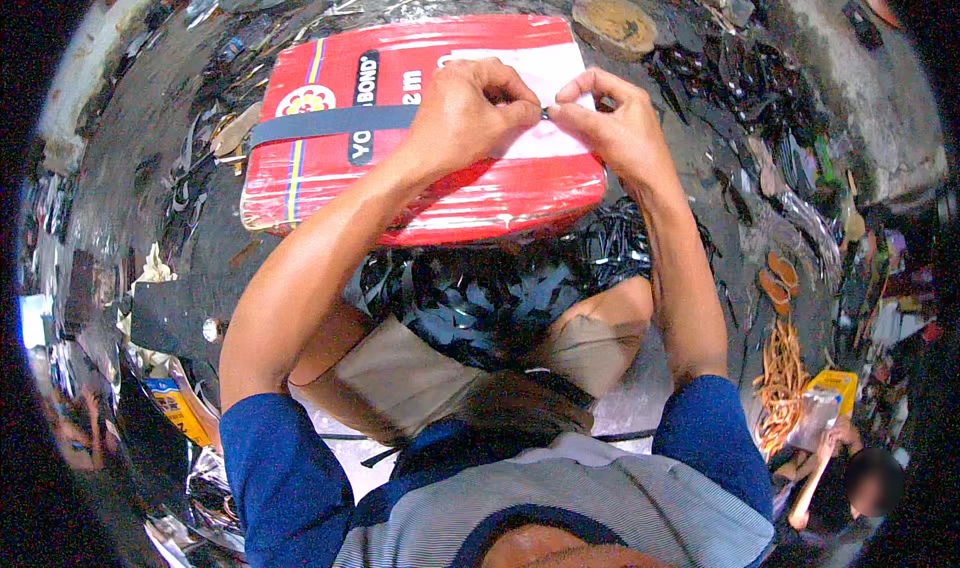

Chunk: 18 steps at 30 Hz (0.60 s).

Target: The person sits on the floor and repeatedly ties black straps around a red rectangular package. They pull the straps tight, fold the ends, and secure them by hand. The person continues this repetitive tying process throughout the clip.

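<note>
A large red plastic-wrapped box with a white patch and a dark strap across it lies on the floor in front of me. Above its right part, my left hand and my right hand meet fingertip to fingertip. Both pinch a tiny dark piece between them; it is too small to identify. Below my arms, a heap of dark cut pieces lies between my knees.
A round wooden block sits beyond the box. Dark scraps and litter cover the floor at right. Orange strips and a yellow packet lie at lower right, near another person's hand.
</note>
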Tool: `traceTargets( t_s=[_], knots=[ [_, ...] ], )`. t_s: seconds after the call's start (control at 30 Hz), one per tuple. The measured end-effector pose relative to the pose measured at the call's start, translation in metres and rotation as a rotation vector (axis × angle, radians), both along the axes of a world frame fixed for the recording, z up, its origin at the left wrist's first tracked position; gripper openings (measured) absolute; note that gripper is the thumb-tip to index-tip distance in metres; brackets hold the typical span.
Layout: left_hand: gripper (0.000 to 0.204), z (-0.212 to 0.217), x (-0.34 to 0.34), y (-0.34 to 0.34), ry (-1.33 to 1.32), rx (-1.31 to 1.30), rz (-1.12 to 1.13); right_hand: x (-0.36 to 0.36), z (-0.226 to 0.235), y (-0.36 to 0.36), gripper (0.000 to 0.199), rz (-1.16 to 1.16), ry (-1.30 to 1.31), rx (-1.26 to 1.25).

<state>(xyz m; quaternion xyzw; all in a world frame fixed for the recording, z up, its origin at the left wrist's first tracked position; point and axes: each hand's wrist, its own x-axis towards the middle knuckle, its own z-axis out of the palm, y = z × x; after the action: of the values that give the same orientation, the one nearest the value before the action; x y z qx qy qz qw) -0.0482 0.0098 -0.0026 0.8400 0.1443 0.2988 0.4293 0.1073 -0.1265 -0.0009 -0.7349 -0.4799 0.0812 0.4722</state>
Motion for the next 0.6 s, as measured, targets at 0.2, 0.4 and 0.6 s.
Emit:
traceTargets(
  t_s=[0.2,0.4,0.6],
  knots=[
    [0.016,0.024,0.009,0.007,0.213,0.021,-0.03,0.002,0.004,0.017,0.008,-0.009,0.389,-0.056],
    [0.015,0.02,0.019,0.014,0.088,0.138,-0.089,0.0,-0.009,-0.002,0.032,-0.103,0.433,0.196],
    [0.011,0.011,0.034,-0.005,-0.07,0.083,-0.066,0.007,-0.034,0.003,0.028,-0.007,0.37,0.243]
  ],
)
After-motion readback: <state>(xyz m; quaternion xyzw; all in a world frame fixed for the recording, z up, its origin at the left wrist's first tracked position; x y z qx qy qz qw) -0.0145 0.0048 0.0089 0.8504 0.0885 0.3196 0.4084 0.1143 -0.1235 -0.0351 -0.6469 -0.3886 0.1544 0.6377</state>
